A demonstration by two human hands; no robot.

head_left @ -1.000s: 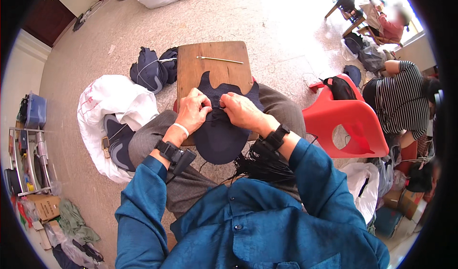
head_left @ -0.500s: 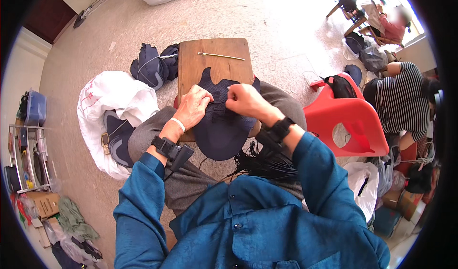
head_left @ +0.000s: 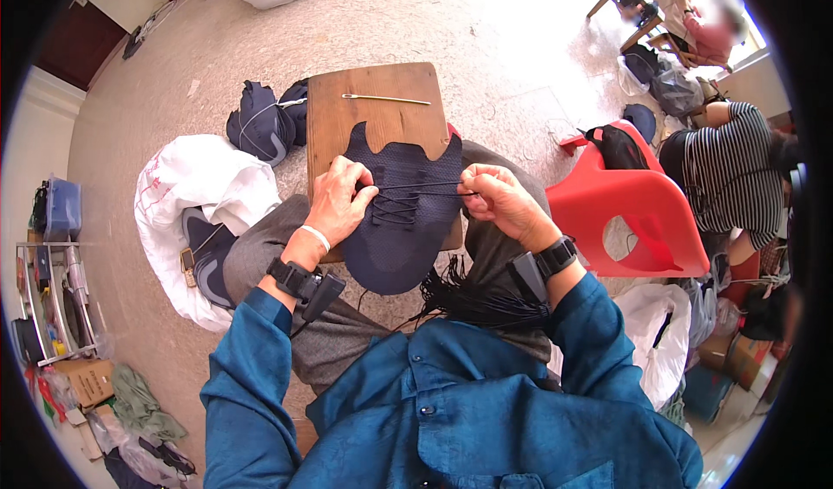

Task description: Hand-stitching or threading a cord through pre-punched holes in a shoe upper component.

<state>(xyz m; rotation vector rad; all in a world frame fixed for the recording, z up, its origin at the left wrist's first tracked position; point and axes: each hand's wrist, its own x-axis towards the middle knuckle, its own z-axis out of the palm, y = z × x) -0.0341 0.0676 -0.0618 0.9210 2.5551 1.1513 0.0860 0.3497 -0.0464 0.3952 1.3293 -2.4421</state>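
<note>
A dark navy shoe upper (head_left: 395, 255) lies flat over the near part of a wooden stool, its notched end pointing away and its rounded end toward me. Black lace (head_left: 399, 207) criss-crosses its middle. My left hand (head_left: 340, 201) is closed at the upper's left edge, thumb and forefinger pinching it beside the lacing; whether they also grip lace is hidden. To the right, my right hand (head_left: 503, 203) pinches black shoelace, two strands stretched taut across the upper. A long metal needle (head_left: 386, 99) rests farther back on the stool (head_left: 330, 85). Loose black laces (head_left: 477, 302) lie across my lap.
Left of the stool are a tied bundle of dark uppers (head_left: 260, 123) and a white sack (head_left: 173, 181) with more uppers. A red plastic chair (head_left: 625, 211) stands at right, near a person in stripes (head_left: 729, 177). Another person (head_left: 711, 33) sits far right.
My right hand has moved from over the upper out to the right, drawing the lace taut. The lacing is now uncovered. My left hand shifted slightly left and nearer to me.
</note>
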